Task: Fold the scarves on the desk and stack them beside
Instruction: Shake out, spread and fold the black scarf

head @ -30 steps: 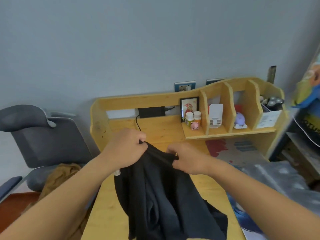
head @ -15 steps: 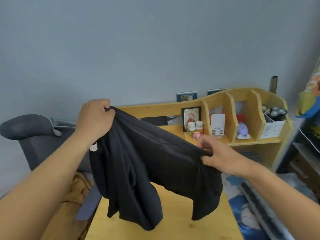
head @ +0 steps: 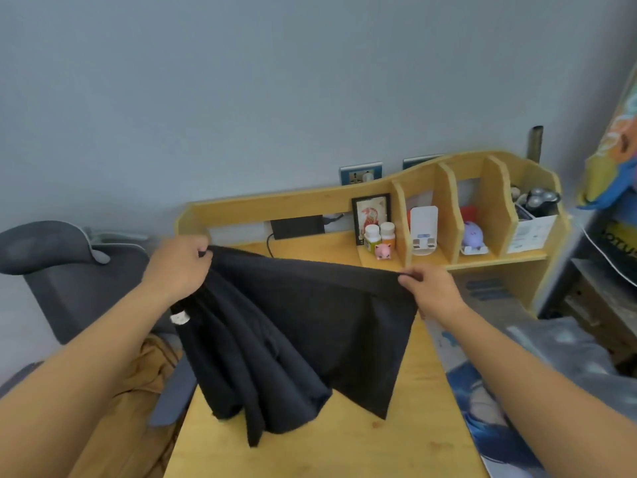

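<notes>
A black scarf [head: 300,326] hangs stretched in the air over the wooden desk [head: 337,450]. My left hand [head: 177,263] grips its upper left corner, where the cloth bunches into folds and a small white label shows. My right hand [head: 429,288] pinches the upper right corner, so the top edge runs taut between both hands. The lower edge of the scarf hangs down to the desk top near the middle.
A grey office chair [head: 69,270] with tan cloth [head: 138,381] on its seat stands left of the desk. The desk's back shelf [head: 448,215] holds a framed picture, bottles, a pink pig and a charger. A blue patterned mat [head: 482,419] lies along the desk's right side.
My hands have spread further apart and come down level, pulling the scarf's top edge straight. A second ago both hands held it bunched together above the desk.
</notes>
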Motion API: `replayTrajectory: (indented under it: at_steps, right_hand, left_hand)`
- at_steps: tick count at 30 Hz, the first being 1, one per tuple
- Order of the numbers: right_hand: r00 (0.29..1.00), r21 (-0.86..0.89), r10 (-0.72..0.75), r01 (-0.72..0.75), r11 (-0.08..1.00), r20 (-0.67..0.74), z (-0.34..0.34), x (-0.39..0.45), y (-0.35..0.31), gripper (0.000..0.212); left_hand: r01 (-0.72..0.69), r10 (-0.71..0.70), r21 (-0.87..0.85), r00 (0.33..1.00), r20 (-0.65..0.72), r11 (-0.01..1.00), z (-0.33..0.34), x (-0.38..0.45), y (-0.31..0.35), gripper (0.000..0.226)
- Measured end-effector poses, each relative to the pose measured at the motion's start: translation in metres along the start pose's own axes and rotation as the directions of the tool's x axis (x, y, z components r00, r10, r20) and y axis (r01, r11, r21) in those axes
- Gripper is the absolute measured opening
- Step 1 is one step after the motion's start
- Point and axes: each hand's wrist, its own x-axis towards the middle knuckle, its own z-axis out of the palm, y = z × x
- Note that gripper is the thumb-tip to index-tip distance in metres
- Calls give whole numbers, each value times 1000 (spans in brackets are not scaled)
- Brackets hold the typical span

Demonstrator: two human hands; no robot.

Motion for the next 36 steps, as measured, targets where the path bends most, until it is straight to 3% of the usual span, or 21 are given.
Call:
replayTrajectory:
  at_steps: [3, 6, 11, 13, 15, 18, 20, 23, 25, 27, 29, 30, 31, 33, 36]
  right_hand:
    - [997, -45, -81, 81, 996, -9, -16, 9, -7, 12]
    - [998, -8, -53, 53, 999, 45, -19, 2, 9, 14]
    - [985, 269, 124, -154, 951, 123, -1, -27, 41, 19]
    - [961, 335, 200, -256, 907, 191, 12, -35, 49, 27]
    - [937, 344, 219, -307, 888, 271, 25, -39, 52, 33]
    - [899, 417, 190, -359, 835, 394, 36, -41, 42, 35]
    - [875, 442, 153, -375, 815, 460, 35, -43, 27, 25]
    - [852, 448, 68, -339, 827, 519, 27, -44, 6, 26]
    - [878, 392, 65, -277, 877, 475, 22, -47, -9, 22]
    - [910, 342, 50, -205, 917, 411, 18, -52, -26, 22]
    - [924, 379, 25, -181, 907, 381, 19, -60, -40, 29]
    - [928, 403, 13, -175, 898, 373, 21, -66, -46, 30]
    - [930, 421, 3, -169, 891, 368, 26, -71, -49, 30]
    - [927, 433, -16, -160, 887, 374, 40, -84, -53, 29]
    - [910, 479, -46, -174, 860, 413, 63, -99, -54, 26]
  left_hand:
    - [-1, -7, 52, 990, 142, 999, 25, -13, -20, 46]
    - [89, -87, 1, 974, 208, 996, 48, -33, -35, 47]
    - [249, -201, -113, 924, 326, 962, 87, -63, -42, 42]
    - [284, -208, -119, 878, 430, 952, 103, -73, -38, 26]
    - [303, -196, -67, 752, 630, 951, 114, -81, -31, 12]
    - [132, -116, 57, 495, 861, 990, 119, -90, -15, 34]
    - [91, -92, 59, 422, 902, 994, 116, -95, -4, 32]
    - [138, -70, 18, 382, 922, 990, 113, -103, 6, 28]
    - [170, -33, -44, 426, 904, 984, 113, -109, 10, 26]
    - [257, -24, -176, 623, 782, 950, 116, -119, 20, 23]
    - [372, -146, -376, 848, 509, 849, 116, -133, 40, 15]
    - [391, -208, -494, 899, 385, 777, 113, -140, 52, 14]
    - [387, -229, -585, 917, 327, 713, 110, -146, 65, 18]
    - [363, -146, -667, 922, 360, 651, 101, -157, 90, 34]
    - [301, 8, -648, 903, 429, 700, 94, -168, 114, 50]
